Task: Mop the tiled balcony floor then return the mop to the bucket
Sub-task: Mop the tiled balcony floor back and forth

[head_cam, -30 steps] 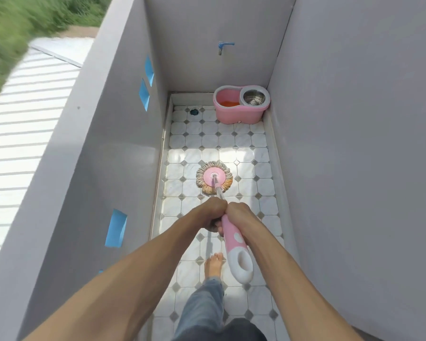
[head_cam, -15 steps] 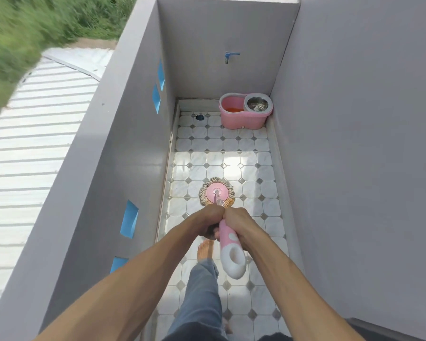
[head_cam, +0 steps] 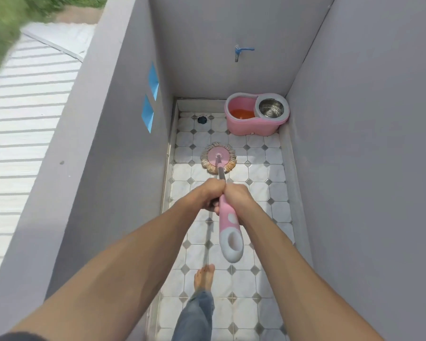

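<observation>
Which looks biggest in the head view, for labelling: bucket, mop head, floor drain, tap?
1. bucket
2. mop head
3. tap, slightly larger than the drain
4. floor drain

A narrow home balcony: tiled floor [head_cam: 231, 279], grey walls [head_cam: 367, 168], wall tap [head_cam: 239, 51], mop bucket [head_cam: 253, 119].

A narrow balcony is enclosed by smooth grey plastered walls [head_cam: 367, 119]. The floor of white octagonal tiles with small grey diamond insets [head_cam: 258, 173] lies in sunlight. A blue tap [head_cam: 241, 51] projects from the far wall. 2 blue rectangular openings [head_cam: 151, 94] pierce the left wall, beyond which lie a white corrugated roof [head_cam: 22, 107] and green grass [head_cam: 3, 18].
</observation>
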Demonstrator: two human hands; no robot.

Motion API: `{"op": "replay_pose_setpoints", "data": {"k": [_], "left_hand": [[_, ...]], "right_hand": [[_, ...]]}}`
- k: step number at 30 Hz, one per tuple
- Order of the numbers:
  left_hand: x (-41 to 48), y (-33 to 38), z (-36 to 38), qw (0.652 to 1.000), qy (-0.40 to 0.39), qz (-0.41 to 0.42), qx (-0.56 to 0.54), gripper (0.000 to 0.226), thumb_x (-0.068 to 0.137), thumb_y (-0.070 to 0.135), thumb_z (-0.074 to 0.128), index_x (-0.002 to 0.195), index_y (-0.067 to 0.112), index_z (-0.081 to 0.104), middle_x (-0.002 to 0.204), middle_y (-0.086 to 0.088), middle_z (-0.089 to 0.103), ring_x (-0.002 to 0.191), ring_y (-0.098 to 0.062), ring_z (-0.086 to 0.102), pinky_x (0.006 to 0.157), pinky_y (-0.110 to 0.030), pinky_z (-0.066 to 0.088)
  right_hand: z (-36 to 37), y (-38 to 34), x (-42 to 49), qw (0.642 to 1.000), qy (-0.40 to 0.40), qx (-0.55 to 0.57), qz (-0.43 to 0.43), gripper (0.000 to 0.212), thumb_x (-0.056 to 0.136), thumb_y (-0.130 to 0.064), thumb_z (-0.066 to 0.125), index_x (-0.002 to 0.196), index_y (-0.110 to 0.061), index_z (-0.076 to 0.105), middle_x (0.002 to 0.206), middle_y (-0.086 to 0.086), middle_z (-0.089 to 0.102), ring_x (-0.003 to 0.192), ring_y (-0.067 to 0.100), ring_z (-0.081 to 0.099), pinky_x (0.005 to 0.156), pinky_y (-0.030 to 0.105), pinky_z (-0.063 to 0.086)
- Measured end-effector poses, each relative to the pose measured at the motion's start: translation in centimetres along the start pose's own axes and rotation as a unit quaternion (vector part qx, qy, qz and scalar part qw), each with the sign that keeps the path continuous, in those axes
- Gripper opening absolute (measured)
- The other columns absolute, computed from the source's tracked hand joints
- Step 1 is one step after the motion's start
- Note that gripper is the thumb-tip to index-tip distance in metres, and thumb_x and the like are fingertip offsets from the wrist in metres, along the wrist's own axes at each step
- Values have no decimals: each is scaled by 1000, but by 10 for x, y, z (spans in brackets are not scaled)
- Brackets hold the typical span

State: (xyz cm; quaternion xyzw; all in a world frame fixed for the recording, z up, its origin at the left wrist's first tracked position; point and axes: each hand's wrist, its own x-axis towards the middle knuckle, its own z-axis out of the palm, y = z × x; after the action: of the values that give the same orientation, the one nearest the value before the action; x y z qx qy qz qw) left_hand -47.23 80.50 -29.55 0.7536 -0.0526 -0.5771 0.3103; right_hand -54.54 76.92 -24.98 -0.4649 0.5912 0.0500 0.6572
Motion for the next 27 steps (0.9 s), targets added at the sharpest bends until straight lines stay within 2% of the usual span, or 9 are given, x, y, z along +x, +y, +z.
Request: {"op": "replay_pose_setpoints", "data": {"k": [2, 6, 8, 13, 17, 19, 22, 24, 27], "left_hand": [[28, 29, -18, 1000, 10, 2, -3, 28, 97, 8, 39, 71, 14, 43, 43, -4, 41, 36, -17, 38, 35, -7, 32], [57, 61, -37, 1000, 13, 10, -9, 23, 95, 8, 43, 73, 15, 45, 58, -8, 44, 47, -20, 41, 38, -11, 36], [63, 64, -37, 1000, 7, 10, -4, 22, 94, 5, 42, 74, 14, 45, 56, -8, 45, 46, -20, 41, 38, -12, 35], [48, 50, -25, 1000, -15, -2, 26, 24, 95, 4, 35, 75, 13, 43, 31, 0, 39, 27, -14, 33, 34, -11, 34], [9, 23, 0, 998, -29, -3, 46, 27, 96, 5, 33, 74, 12, 45, 30, 1, 38, 20, -12, 32, 33, -12, 36], [-13, 7, 17, 998, -35, -6, 48, 26, 97, 6, 33, 74, 12, 44, 30, 1, 38, 20, -11, 32, 33, -10, 34], [-51, -23, 47, 997, -52, -6, 53, 26, 95, 5, 34, 72, 10, 44, 31, -2, 42, 20, -13, 36, 35, -9, 33], [-74, -41, 67, 996, -66, -9, 60, 27, 94, 5, 33, 70, 7, 45, 33, -5, 45, 21, -14, 39, 37, -11, 34], [-105, -61, 97, 993, -87, -9, 78, 32, 93, 7, 33, 64, 6, 47, 35, -6, 48, 25, -14, 38, 40, -13, 34]], "right_hand": [[9, -35, 26, 1000, 8, 8, -8, 31, 89, -6, 45, 108, 7, 66, 60, 19, 59, 44, 27, 57, 45, 31, 52], [18, -71, 52, 1000, 24, 8, -10, 34, 83, 1, 46, 106, 8, 69, 57, 17, 54, 42, 25, 52, 38, 26, 44], [17, -74, 59, 1000, 25, 9, -2, 33, 86, -1, 48, 109, 7, 70, 58, 17, 55, 40, 26, 52, 37, 26, 44], [9, -48, 55, 999, 15, 25, 15, 35, 91, -7, 45, 117, 6, 65, 51, 15, 52, 36, 23, 51, 39, 26, 45], [-6, -12, 17, 999, 15, 12, 26, 35, 92, -7, 44, 118, 6, 63, 47, 14, 52, 27, 21, 50, 35, 23, 44], [-18, 2, -12, 999, 24, -8, 33, 30, 92, -7, 44, 111, 7, 63, 41, 15, 54, 25, 21, 51, 34, 21, 44], [-43, 30, -70, 997, 39, -59, 28, 16, 98, -8, 44, 102, -4, 59, 28, 6, 50, 18, 17, 47, 21, 8, 28], [-61, 51, -107, 997, 28, -66, 20, 16, 100, -7, 42, 96, -2, 58, 26, 3, 49, 17, 15, 46, 20, 5, 21], [-86, 81, -153, 997, 30, -64, 23, 28, 98, -8, 41, 72, -4, 52, 21, 3, 45, 11, 12, 41, 22, 6, 26]]}}
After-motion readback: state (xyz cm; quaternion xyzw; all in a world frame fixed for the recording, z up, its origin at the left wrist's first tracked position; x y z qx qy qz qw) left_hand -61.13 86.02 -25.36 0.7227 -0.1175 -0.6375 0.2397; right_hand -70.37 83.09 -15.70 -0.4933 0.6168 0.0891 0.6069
